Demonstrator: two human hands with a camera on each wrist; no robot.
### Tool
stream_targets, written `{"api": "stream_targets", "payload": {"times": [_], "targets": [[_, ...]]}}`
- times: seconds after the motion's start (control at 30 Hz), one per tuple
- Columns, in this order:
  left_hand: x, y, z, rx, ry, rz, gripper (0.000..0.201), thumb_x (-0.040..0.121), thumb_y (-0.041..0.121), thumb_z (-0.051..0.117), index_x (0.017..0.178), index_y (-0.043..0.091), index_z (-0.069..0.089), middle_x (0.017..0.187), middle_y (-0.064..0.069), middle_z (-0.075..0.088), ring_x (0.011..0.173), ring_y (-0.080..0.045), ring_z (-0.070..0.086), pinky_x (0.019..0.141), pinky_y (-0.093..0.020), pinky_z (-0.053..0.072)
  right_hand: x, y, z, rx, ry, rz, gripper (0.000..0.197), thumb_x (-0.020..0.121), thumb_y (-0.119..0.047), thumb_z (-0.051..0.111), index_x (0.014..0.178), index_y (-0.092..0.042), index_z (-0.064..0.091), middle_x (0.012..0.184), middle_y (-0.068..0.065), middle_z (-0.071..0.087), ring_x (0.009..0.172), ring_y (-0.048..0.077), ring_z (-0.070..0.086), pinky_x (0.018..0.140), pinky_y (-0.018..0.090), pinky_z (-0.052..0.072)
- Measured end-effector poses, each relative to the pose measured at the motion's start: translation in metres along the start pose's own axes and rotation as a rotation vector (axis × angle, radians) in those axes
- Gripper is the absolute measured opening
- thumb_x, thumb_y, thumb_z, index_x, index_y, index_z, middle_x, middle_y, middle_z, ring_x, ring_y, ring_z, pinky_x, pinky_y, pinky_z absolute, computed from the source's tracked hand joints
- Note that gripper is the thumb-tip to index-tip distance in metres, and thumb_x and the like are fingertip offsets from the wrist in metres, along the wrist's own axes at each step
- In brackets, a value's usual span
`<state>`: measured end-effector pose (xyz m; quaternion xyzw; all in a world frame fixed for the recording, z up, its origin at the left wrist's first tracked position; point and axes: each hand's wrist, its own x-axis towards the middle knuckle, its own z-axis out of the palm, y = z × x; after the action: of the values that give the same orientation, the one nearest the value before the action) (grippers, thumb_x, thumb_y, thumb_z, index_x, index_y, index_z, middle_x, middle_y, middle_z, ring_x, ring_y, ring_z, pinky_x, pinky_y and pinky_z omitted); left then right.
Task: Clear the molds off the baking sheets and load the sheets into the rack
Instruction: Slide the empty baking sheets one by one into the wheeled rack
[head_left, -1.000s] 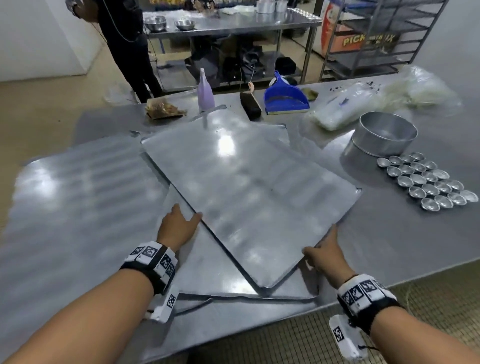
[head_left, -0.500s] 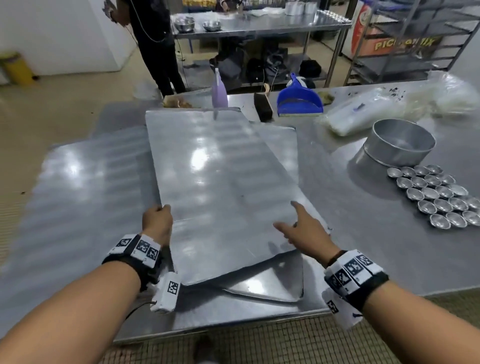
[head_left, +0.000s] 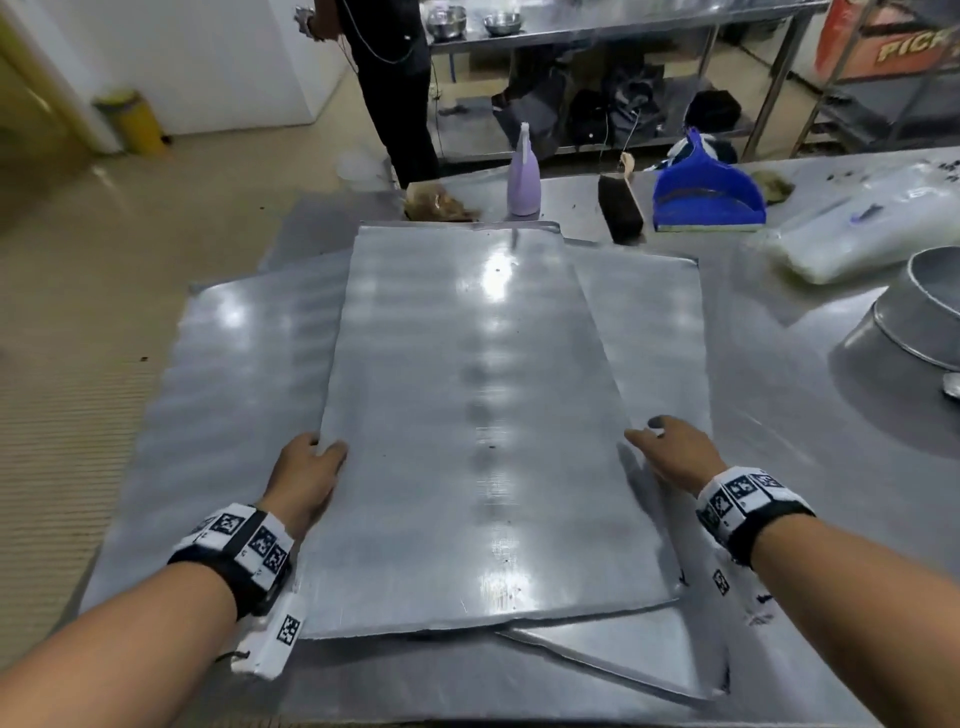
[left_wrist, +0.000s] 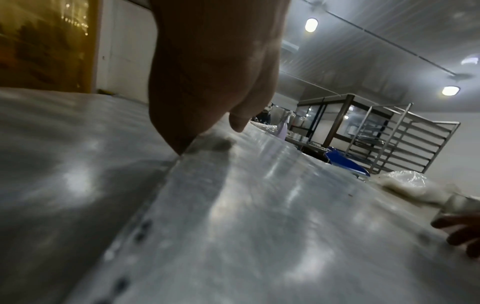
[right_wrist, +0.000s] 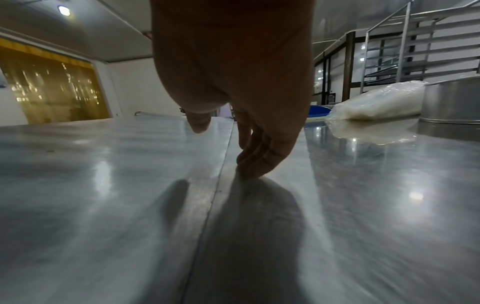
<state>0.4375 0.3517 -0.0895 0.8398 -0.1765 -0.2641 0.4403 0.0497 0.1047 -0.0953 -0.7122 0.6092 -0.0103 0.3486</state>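
The top baking sheet (head_left: 467, 415) lies lengthwise away from me on a second baking sheet (head_left: 654, 322) that sticks out to its right and at the near corner. My left hand (head_left: 322, 447) grips the top sheet's left edge, thumb on top; in the left wrist view my left hand (left_wrist: 221, 133) meets that edge. My right hand (head_left: 649, 431) is spread at the right edge. In the right wrist view its fingertips (right_wrist: 249, 172) touch the lower sheet beside that edge, and the thumb hovers over the top sheet. A small mold (head_left: 953, 387) shows at the far right. The rack (left_wrist: 405, 142) stands beyond the table.
A round metal pan (head_left: 924, 312) and a plastic bag (head_left: 857, 234) lie at the right. A purple bottle (head_left: 523, 176), a brush (head_left: 621, 205) and a blue dustpan (head_left: 706, 192) line the far edge. A person (head_left: 389, 78) stands behind the table.
The top sheet has turned from slanting across the table to pointing straight away from me. My left hand stayed on its left edge; my right hand went from the near corner to the right edge.
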Motion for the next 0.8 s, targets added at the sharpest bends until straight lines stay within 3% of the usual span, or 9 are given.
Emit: {"api": "stream_targets", "payload": {"times": [0.17,0.3,0.43,0.6,0.73,0.8], "targets": [[0.046,-0.01,-0.008,-0.027,-0.081,-0.025,0.021,0.087,0.021,0.07,0.104,0.009,0.066,0.092,-0.01,0.074,0.079,-0.027,0.072,0.067,-0.032,0.055,0.022,-0.034,0.02,0.054,0.08,0.03,0.063,0.094,-0.045,0.06,0.141,-0.005,0.048,0.144,0.014,0.052,0.13,0.034,0.05,0.105,0.037,0.038],[0.07,-0.007,-0.004,-0.017,-0.121,-0.011,0.032,0.088,0.023,0.074,0.112,0.013,0.055,0.097,-0.002,0.067,0.087,-0.024,0.068,0.08,-0.038,0.056,0.034,-0.044,0.036,0.108,0.123,0.125,0.057,0.089,-0.047,0.065,0.126,-0.005,0.055,0.129,0.015,0.061,0.118,0.033,0.055,0.09,0.035,0.041],[0.078,-0.009,0.002,-0.018,-0.075,0.048,0.038,0.085,0.025,0.077,0.114,0.013,0.054,0.102,-0.004,0.066,0.089,-0.021,0.067,0.073,-0.033,0.054,0.042,-0.046,0.037,0.246,0.12,0.18,0.08,0.08,-0.051,0.074,0.139,-0.006,0.045,0.141,0.014,0.053,0.127,0.032,0.052,0.1,0.036,0.041],[0.079,-0.004,0.012,-0.064,-0.088,0.107,0.039,0.085,0.025,0.078,0.115,0.013,0.056,0.105,-0.002,0.067,0.091,-0.018,0.067,0.072,-0.03,0.054,0.032,-0.036,0.034,0.364,0.141,0.156,0.082,0.077,-0.046,0.077,0.143,-0.018,0.039,0.145,0.011,0.049,0.129,0.03,0.051,0.101,0.033,0.04],[0.082,0.014,0.032,-0.063,-0.16,0.136,0.042,0.084,0.028,0.079,0.116,0.016,0.055,0.106,-0.003,0.067,0.092,-0.022,0.069,0.081,-0.042,0.059,0.011,-0.014,0.025,0.419,0.217,0.158,0.072,0.081,-0.043,0.075,0.141,-0.023,0.042,0.131,0.004,0.056,0.11,0.022,0.055,0.091,0.031,0.041],[0.082,0.026,0.047,-0.049,-0.21,0.155,0.044,0.083,0.03,0.078,0.118,0.017,0.054,0.107,-0.003,0.067,0.092,-0.022,0.069,0.081,-0.042,0.059,0.002,0.003,0.018,0.454,0.256,0.175,0.071,0.079,-0.044,0.076,0.139,-0.025,0.043,0.124,0.0,0.058,0.104,0.019,0.055,0.093,0.033,0.045]]}}
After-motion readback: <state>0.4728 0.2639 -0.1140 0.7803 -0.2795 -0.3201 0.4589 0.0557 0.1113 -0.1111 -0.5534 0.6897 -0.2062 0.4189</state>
